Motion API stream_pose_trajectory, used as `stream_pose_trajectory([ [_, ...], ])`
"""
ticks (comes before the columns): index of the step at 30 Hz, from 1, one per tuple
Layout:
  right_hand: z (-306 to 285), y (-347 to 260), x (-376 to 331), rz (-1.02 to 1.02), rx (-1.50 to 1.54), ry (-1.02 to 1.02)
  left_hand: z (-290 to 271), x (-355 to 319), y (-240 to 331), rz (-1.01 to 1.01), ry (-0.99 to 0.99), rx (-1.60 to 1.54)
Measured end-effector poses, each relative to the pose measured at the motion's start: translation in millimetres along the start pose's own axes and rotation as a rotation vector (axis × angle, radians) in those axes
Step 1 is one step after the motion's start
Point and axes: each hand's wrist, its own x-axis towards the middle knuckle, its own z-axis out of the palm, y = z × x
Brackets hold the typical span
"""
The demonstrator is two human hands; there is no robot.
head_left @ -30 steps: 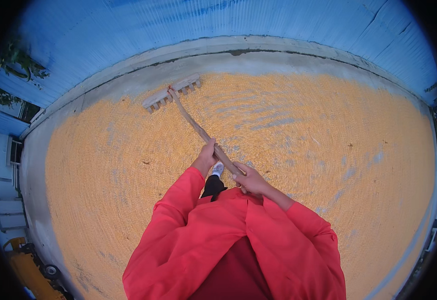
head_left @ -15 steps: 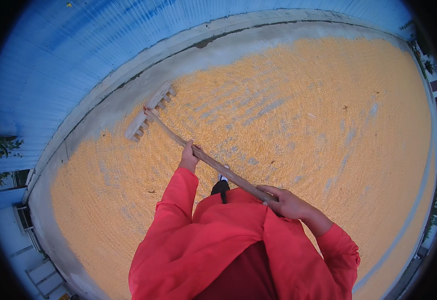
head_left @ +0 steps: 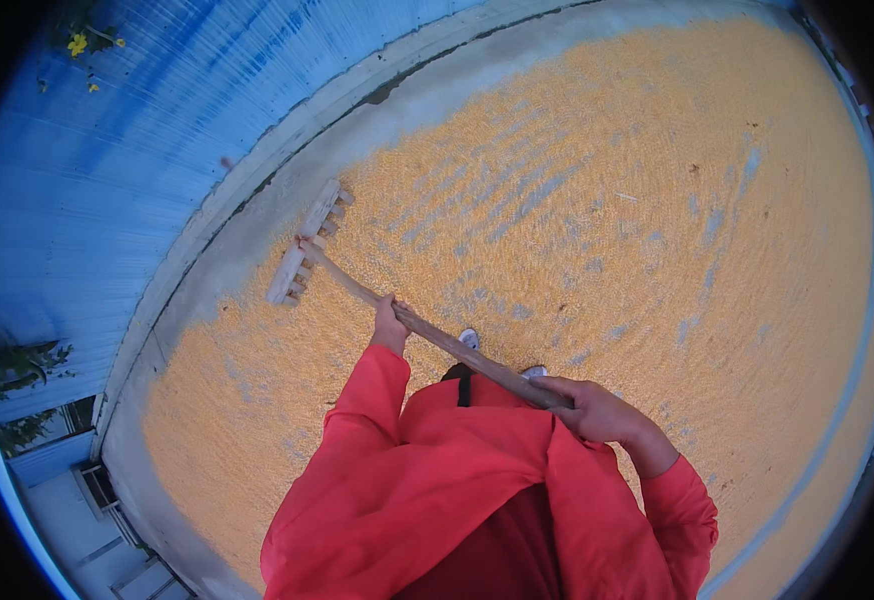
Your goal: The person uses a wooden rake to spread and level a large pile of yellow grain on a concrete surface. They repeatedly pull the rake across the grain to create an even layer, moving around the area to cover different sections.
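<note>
Raking grain with both hands

The left hand is gripping the rake mid-handle; the right hand is clenching its near end, head lying far left on the grain.

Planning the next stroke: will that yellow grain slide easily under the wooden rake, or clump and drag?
The grain looks loose and dry, so it probably slides freely. The layer seems thin, since grey floor shows through in streaks, so likely little drag. The rake looks stiff.

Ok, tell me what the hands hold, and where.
Both hold a wooden rake by its handle: left hand midway along, right hand at the end.
</note>
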Motion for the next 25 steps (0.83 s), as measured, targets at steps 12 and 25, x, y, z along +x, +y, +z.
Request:
stream_pose_trajectory([
  [12,6,109,-7,-0.207,0.205,0.194,68,-2,-66,0.039,-0.157,0.151],
  [25,-13,261,-132,-0.132,0.213,0.404,86,-22,-276,0.038,-0.072,0.842],
])
